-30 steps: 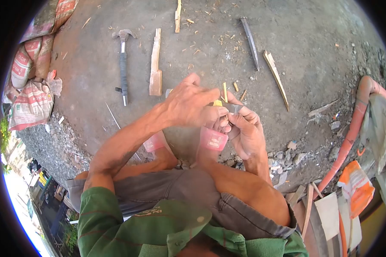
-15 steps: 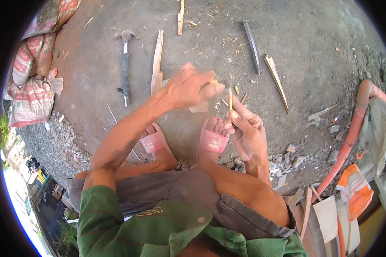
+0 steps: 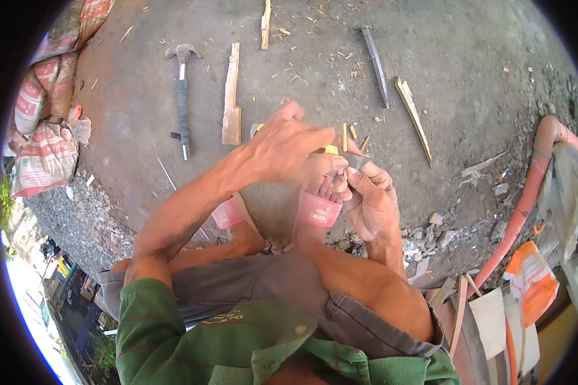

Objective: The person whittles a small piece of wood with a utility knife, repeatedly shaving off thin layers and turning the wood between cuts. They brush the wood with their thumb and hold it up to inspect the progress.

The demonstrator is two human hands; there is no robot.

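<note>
My left hand [image 3: 295,151] is wrapped around a yellow-handled knife [image 3: 331,149]; most of the handle is hidden and the fingers are slightly blurred. Its thin grey blade crosses a slim wooden stick [image 3: 345,138]. That stick is pinched upright between thumb and fingers of my right hand [image 3: 371,196], just above my right foot. Both hands are close together, nearly touching. Small wood pieces [image 3: 353,131] lie on the ground beyond them.
On the ground lie a hammer [image 3: 183,99], a notched wood piece [image 3: 232,96], a metal bar [image 3: 374,67], a split wood strip [image 3: 414,119] and scattered shavings. Sacks [image 3: 45,157] stand at left. An orange-pink pipe [image 3: 526,196] and rubble are at right.
My left hand has moved down and toward the right hand, bringing the knife blade across the stick. My right hand has stayed almost in place.
</note>
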